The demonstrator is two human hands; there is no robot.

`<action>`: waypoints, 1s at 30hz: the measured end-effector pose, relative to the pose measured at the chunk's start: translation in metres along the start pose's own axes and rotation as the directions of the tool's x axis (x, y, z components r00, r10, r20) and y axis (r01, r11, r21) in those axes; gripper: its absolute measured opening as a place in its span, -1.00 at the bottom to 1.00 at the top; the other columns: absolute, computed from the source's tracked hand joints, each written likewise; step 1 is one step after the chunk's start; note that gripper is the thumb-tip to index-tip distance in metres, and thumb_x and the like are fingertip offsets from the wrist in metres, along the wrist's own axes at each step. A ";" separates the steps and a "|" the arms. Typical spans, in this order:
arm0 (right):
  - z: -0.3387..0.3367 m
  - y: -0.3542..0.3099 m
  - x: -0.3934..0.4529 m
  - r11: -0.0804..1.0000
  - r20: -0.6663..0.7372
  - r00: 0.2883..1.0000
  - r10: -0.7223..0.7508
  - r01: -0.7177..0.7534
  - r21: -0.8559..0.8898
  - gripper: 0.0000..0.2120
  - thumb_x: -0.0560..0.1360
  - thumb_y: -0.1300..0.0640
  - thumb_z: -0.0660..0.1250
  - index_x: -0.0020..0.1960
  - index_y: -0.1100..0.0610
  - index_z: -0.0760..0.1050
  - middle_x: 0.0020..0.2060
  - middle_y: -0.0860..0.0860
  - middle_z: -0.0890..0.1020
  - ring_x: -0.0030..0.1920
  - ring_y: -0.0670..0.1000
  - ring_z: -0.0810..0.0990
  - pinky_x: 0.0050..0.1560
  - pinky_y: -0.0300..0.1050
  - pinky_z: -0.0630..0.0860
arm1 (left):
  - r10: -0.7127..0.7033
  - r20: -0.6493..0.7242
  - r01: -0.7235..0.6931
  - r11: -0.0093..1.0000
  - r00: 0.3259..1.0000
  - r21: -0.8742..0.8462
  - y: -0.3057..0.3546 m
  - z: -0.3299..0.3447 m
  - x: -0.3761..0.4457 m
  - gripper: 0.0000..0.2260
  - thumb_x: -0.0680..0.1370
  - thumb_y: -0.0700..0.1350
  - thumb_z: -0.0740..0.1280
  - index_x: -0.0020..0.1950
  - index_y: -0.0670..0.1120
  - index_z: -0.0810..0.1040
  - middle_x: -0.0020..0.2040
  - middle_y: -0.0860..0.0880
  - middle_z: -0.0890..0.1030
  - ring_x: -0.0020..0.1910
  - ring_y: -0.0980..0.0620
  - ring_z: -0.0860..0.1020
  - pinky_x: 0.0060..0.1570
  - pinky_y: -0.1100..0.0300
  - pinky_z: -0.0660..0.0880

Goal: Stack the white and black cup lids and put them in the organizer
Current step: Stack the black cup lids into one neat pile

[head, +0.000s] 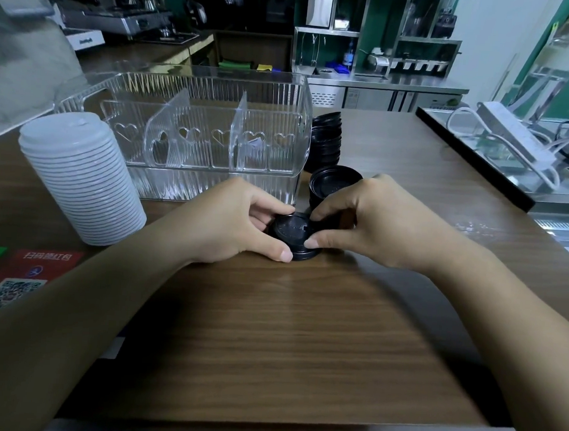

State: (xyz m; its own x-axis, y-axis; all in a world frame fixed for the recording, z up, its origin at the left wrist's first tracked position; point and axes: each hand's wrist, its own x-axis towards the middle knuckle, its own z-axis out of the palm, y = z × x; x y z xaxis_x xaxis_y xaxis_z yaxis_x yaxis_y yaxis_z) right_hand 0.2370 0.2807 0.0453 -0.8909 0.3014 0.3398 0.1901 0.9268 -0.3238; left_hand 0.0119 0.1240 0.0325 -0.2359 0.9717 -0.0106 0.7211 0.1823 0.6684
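Note:
A short pile of black lids sits on the wooden counter in front of me. My left hand grips its left side with thumb and fingers curled round the rim. My right hand pinches its right side, thumb at the front edge. Just behind my right hand stands another short black lid stack, and a taller black stack stands behind that, beside the organizer. A tall stack of white lids stands at the left. The clear ribbed organizer with two dividers holds no lids.
Red and green QR-code cards lie at the counter's left front edge. A power strip with white cables rests on a steel ledge at the right. Coffee machines and steel shelving stand along the back.

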 end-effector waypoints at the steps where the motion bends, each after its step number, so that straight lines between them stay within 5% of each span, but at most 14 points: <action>1: 0.000 0.000 0.000 1.000 -0.001 1.000 0.001 -0.001 -0.002 -0.63 0.44 -0.20 0.66 0.14 -0.01 0.81 -0.01 -0.19 0.79 -0.10 -0.26 0.63 -0.04 -0.50 0.41 | -0.002 -0.004 0.002 1.000 1.000 0.007 0.000 0.000 0.000 -0.29 0.36 0.18 0.79 0.50 0.28 0.70 0.14 0.29 0.74 0.07 0.49 0.68 -0.06 0.57 0.53; 7: 0.001 -0.002 0.000 1.000 -0.011 1.000 -0.008 0.008 0.003 -0.63 0.44 -0.22 0.66 0.13 -0.03 0.81 -0.02 -0.19 0.79 -0.04 -0.19 0.67 0.00 -0.37 0.50 | -0.003 -0.024 0.004 0.999 1.000 0.042 0.002 0.001 -0.003 -0.26 0.34 0.22 0.79 0.51 0.27 0.69 0.33 0.21 0.74 0.17 0.37 0.69 0.16 0.40 0.55; 13: -0.002 0.000 -0.001 0.999 -0.004 1.000 0.004 -0.004 0.037 -0.68 0.44 -0.18 0.67 0.08 -0.03 0.81 -0.14 -0.25 0.74 -0.16 -0.32 0.63 -0.10 -0.46 0.42 | 0.003 -0.024 -0.002 1.000 1.000 0.024 0.003 0.002 -0.004 -0.29 0.34 0.21 0.79 0.48 0.26 0.71 0.22 0.26 0.74 0.11 0.36 0.72 0.19 0.37 0.63; 18: -0.019 0.011 -0.002 0.996 -0.192 0.978 0.087 -0.080 0.042 -0.78 0.46 -0.03 0.69 0.04 0.01 0.79 -0.15 -0.21 0.73 -0.18 -0.19 0.67 -0.16 -0.35 0.51 | 0.069 -0.035 -0.068 0.997 0.997 0.028 -0.002 0.003 0.001 -0.30 0.38 0.22 0.78 0.49 0.25 0.68 0.24 0.29 0.74 0.21 0.36 0.68 0.32 0.20 0.68; 21: -0.021 0.017 -0.001 0.996 -0.250 0.965 0.083 -0.088 -0.006 -0.78 0.45 0.01 0.70 0.03 0.02 0.77 -0.13 -0.14 0.62 -0.20 -0.25 0.57 -0.19 -0.43 0.38 | 0.081 -0.019 -0.080 0.995 0.997 0.066 -0.004 0.002 0.001 -0.28 0.42 0.25 0.74 0.56 0.28 0.61 0.26 0.32 0.70 0.23 0.32 0.66 0.34 0.18 0.66; 26: -0.016 0.025 -0.001 0.982 -0.162 0.978 0.135 -0.154 -0.111 -0.53 0.46 -0.10 0.67 0.33 -0.04 0.71 0.08 -0.08 0.56 -0.02 -0.25 0.53 0.01 -0.37 0.34 | 0.098 0.012 -0.098 0.990 0.995 0.101 -0.008 0.003 0.001 -0.35 0.39 0.40 0.65 0.45 0.36 0.62 0.27 0.30 0.69 0.24 0.27 0.66 0.35 0.07 0.66; 28: -0.011 0.030 0.000 0.972 -0.139 0.979 0.152 -0.173 -0.157 -0.63 0.54 -0.07 0.61 0.32 -0.03 0.74 0.10 -0.06 0.60 0.10 -0.03 0.57 0.09 -0.19 0.38 | 0.107 0.011 -0.107 0.989 0.994 0.097 -0.005 0.003 0.000 -0.41 0.43 0.32 0.68 0.43 0.33 0.63 0.25 0.30 0.70 0.23 0.27 0.66 0.34 0.07 0.66; 30: -0.008 0.033 0.000 0.974 -0.140 0.980 0.141 -0.163 -0.159 -0.76 0.58 0.01 0.58 0.24 -0.02 0.77 0.05 -0.06 0.65 0.02 -0.05 0.55 0.03 -0.24 0.36 | 0.120 0.014 -0.121 0.988 0.993 0.094 -0.002 0.002 -0.001 -0.46 0.47 0.25 0.70 0.41 0.29 0.64 0.23 0.31 0.71 0.23 0.29 0.65 0.34 0.10 0.65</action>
State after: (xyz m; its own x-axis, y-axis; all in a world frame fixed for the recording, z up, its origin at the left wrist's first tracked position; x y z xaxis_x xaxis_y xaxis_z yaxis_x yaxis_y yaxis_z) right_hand 0.2460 0.3128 0.0420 -0.7885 0.4578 0.4107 0.3962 0.8889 -0.2300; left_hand 0.0125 0.1230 0.0296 -0.1382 0.9886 0.0594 0.8022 0.0766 0.5922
